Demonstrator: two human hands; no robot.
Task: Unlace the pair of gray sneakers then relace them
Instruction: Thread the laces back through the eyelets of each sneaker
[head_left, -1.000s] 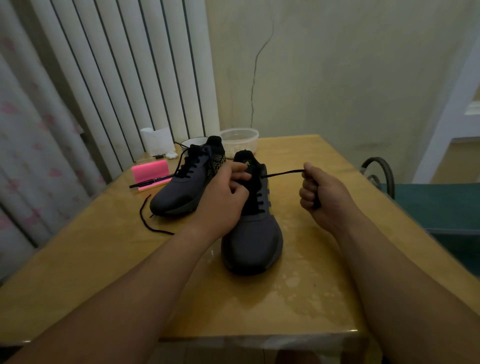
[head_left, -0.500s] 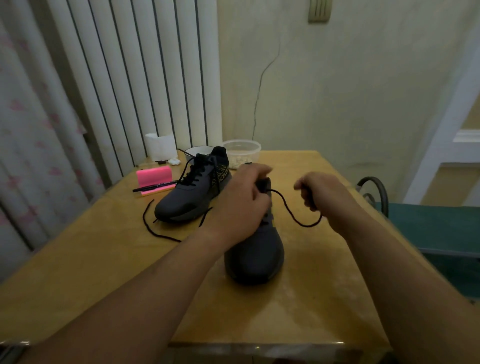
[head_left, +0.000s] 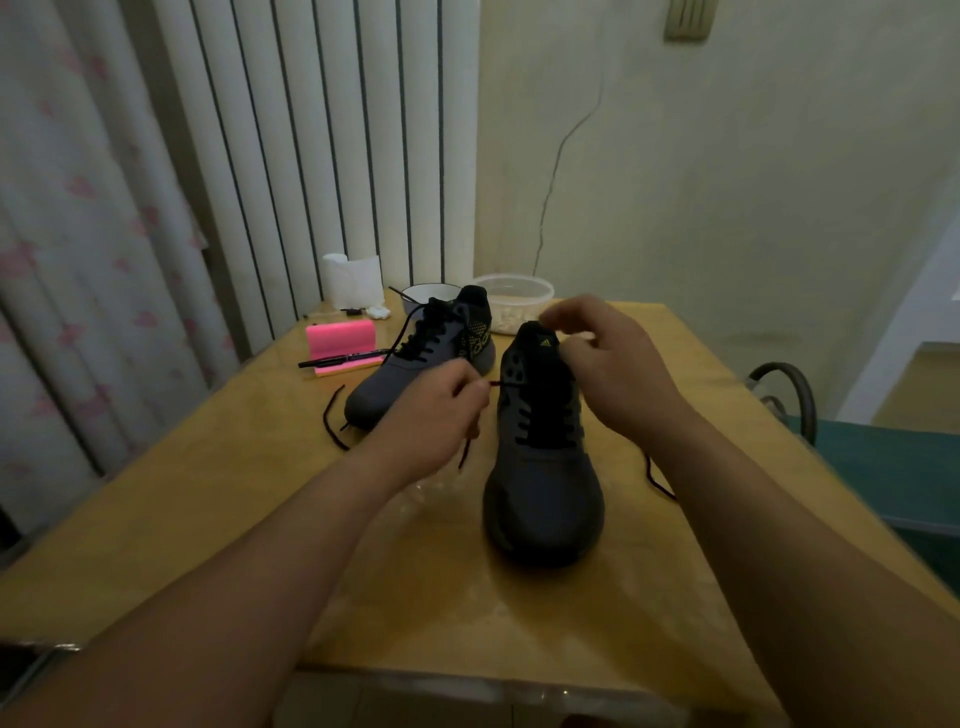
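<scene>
Only one view is given: the table (head_left: 218, 499) is seen from above its near edge, close in, faced forward and downward toward its far edge.

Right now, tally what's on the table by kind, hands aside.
Gray sneakers: 2
Pink block: 1
Black pen: 1
White bowl: 1
Clear plastic container: 1
White paper roll: 1
Total: 7, small bits by the roll not counted.
</scene>
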